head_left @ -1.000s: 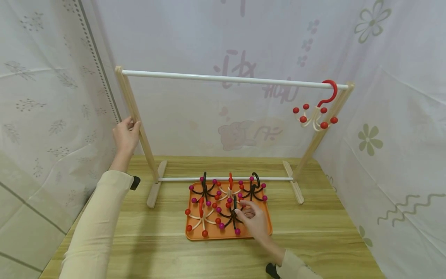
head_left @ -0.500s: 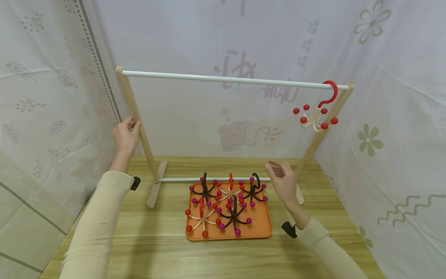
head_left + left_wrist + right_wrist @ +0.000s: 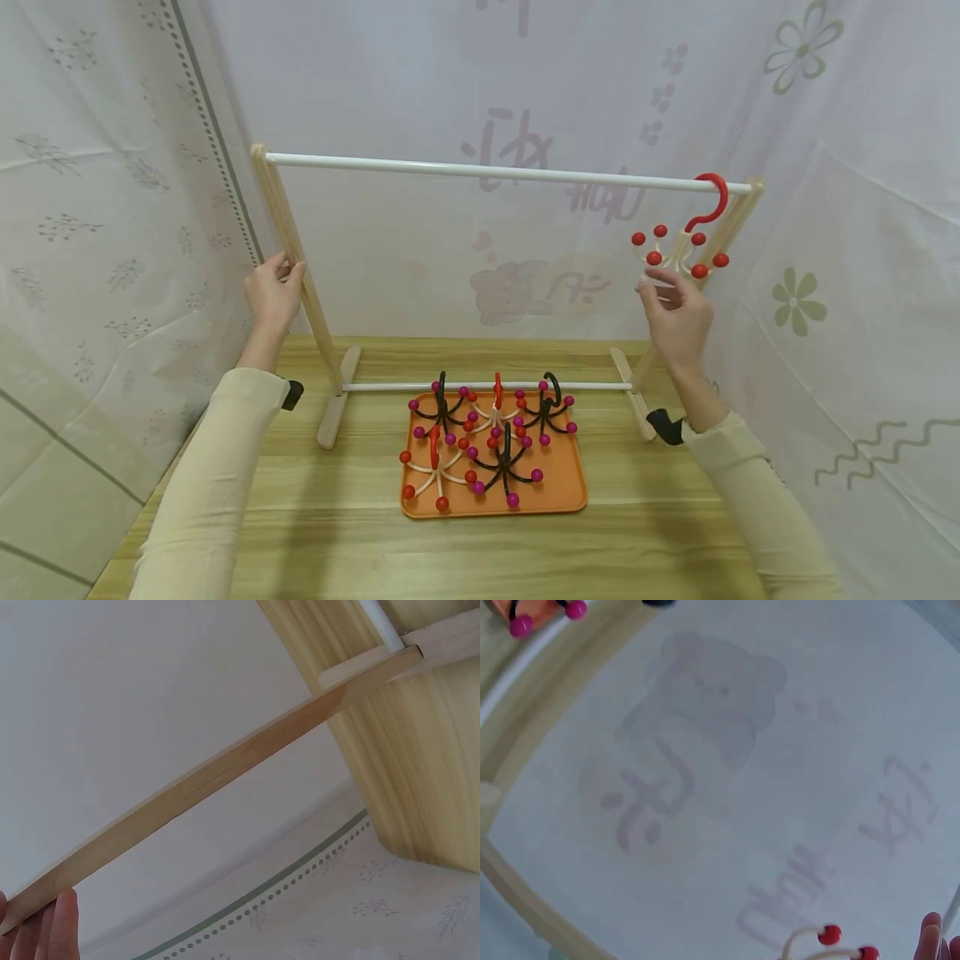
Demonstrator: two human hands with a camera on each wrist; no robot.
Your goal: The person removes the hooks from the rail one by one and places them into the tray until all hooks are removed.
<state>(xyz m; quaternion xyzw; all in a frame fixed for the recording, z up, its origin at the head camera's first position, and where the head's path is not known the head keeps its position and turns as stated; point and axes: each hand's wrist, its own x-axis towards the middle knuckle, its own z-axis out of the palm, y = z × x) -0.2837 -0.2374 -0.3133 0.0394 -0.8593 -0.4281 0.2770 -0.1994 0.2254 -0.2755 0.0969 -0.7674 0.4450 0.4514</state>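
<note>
My left hand (image 3: pixel 273 292) grips the left wooden post (image 3: pixel 202 780) of a rack, about halfway up. On the right, my right hand (image 3: pixel 678 321) is raised just below and in front of a hanging multi-arm hook hanger (image 3: pixel 705 218), cream with red ball tips and a red hook. Its fingers are loosely bent with nothing between them. In the right wrist view, the fingertips (image 3: pixel 930 937) stand apart from the red balls (image 3: pixel 830 934). The hanger's red hook goes over the rack's white top rod (image 3: pixel 480 170).
An orange tray (image 3: pixel 558 492) on the wooden table (image 3: pixel 360 542) bears several more hook hangers, such as a black one with magenta balls (image 3: pixel 505 458) and a cream one with red balls (image 3: pixel 437 471). Behind the tray runs a lower white rod (image 3: pixel 390 386). Printed curtains surround the table.
My right hand has risen from the black hanger on the tray, to the right and up to beside the hanging one. My left hand keeps its grip on the post.
</note>
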